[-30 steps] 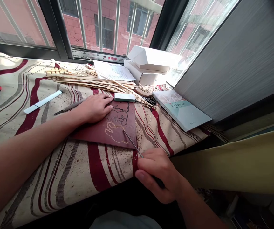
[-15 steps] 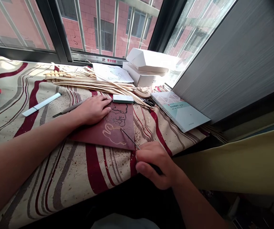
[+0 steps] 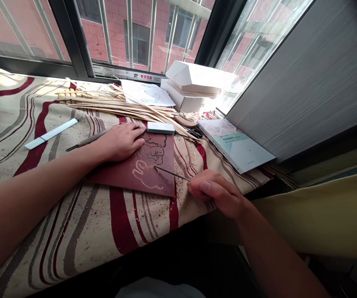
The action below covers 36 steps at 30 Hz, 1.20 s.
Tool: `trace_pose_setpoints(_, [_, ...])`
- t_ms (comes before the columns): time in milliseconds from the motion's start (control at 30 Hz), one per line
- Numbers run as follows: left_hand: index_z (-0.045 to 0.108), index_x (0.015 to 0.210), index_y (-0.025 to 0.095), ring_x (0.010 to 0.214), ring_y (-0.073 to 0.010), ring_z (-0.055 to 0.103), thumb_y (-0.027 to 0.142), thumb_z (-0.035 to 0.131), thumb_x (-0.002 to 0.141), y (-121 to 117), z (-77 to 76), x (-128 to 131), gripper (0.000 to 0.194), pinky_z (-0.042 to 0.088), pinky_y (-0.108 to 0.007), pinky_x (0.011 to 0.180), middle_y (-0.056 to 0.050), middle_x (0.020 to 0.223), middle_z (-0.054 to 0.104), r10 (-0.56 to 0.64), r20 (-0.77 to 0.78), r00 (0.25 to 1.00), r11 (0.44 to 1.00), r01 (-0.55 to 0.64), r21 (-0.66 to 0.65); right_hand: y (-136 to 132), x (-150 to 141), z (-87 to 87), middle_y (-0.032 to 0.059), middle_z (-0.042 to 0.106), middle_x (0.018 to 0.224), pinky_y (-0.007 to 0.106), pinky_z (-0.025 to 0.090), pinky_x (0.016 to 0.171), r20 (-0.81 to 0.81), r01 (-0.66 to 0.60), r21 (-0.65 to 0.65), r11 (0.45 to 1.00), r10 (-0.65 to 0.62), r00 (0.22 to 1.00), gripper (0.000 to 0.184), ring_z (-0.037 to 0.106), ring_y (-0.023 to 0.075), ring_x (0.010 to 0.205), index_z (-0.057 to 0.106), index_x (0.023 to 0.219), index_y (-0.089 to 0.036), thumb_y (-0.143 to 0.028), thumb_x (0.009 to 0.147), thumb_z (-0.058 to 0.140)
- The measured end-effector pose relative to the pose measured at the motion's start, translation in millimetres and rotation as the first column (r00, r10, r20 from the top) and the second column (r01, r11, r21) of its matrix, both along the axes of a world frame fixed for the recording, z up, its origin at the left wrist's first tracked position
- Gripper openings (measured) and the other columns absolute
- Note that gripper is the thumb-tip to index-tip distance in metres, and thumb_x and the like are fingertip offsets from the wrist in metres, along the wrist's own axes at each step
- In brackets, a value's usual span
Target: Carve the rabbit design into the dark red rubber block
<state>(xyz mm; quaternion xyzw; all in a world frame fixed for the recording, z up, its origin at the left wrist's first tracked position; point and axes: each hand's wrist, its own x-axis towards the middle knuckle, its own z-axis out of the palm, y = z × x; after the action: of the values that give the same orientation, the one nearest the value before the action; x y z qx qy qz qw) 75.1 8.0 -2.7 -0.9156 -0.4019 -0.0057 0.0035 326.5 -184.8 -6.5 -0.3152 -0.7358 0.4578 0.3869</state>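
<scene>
A dark red carving board [image 3: 125, 176] lies on the striped cloth [image 3: 73, 231], with a pale outline figure cut into it. My left hand [image 3: 121, 141] rests flat on the board's upper left corner, fingers stretched out. My right hand [image 3: 217, 192] is closed round a thin carving tool [image 3: 170, 173]. The tool's metal tip touches the cut lines near the board's middle. That hand sits just off the board's right edge, over the cloth.
Another carving tool [image 3: 85, 140] and a white strip [image 3: 50, 133] lie left of my left hand. Bamboo strips [image 3: 119, 107], a small block [image 3: 160, 127], scissors [image 3: 195, 132], a booklet [image 3: 237, 145], white boxes [image 3: 194, 85] and a drawing sheet [image 3: 147, 93] crowd the window side. Shavings dot the cloth.
My right hand has swung right and up from the table's front edge to beside the board. The tool now lies flatter, its tip further left on the carved lines. Left hand unmoved.
</scene>
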Motion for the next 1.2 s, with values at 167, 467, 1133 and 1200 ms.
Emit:
trace_pose_setpoints(167, [0.045,0.16,0.012,0.15,-0.0318,0.046,0.045,0.024,0.102,1.4,-0.7,0.4,0.069,0.035,-0.044,0.125,-0.014,0.165,0.046,-0.003,0.004,1.0,1.0,0.003,-0.001,8.6,1.9,2.3,-0.005,0.026,0.053,0.028,0.021,0.046,-0.069,-0.041,-0.062,0.997,0.037,0.997,0.051,0.026,0.0094,0.048,0.029,0.061,-0.024,-0.04,0.108,0.039])
trace_pose_setpoints(467, [0.046,0.158,0.014,0.149,-0.0313,0.045,0.046,0.025,0.103,5.4,-2.9,-2.2,0.068,0.034,-0.043,0.125,-0.013,0.165,0.045,-0.03,0.02,0.999,1.0,0.03,-0.003,25.1,9.3,6.9,-0.0051,0.027,0.053,0.029,0.021,0.046,-0.08,-0.101,-0.121,0.987,0.092,0.993,0.054,0.025,0.0096,0.048,0.029,0.059,-0.024,-0.043,0.107,0.046])
trace_pose_setpoints(1133, [0.048,0.158,0.012,0.15,-0.0315,0.045,0.046,0.025,0.102,3.3,-1.0,-0.3,0.069,0.035,-0.044,0.126,-0.013,0.165,0.045,-0.035,0.032,0.999,0.999,0.036,-0.017,39.6,11.4,8.0,-0.0066,0.023,0.049,0.027,0.015,0.043,-0.191,-0.206,-0.256,0.945,0.159,0.969,0.055,0.024,0.008,0.042,0.03,0.056,-0.024,-0.042,0.102,0.053])
trace_pose_setpoints(1200, [0.047,0.158,0.011,0.15,-0.0319,0.045,0.046,0.025,0.102,2.5,-0.3,0.0,0.07,0.034,-0.044,0.126,-0.014,0.166,0.045,-0.029,0.023,0.999,0.999,0.03,-0.023,41.3,10.7,8.4,-0.007,0.022,0.049,0.027,0.014,0.042,-0.201,-0.214,-0.263,0.941,0.163,0.966,0.055,0.023,0.0075,0.042,0.029,0.055,-0.024,-0.041,0.101,0.053])
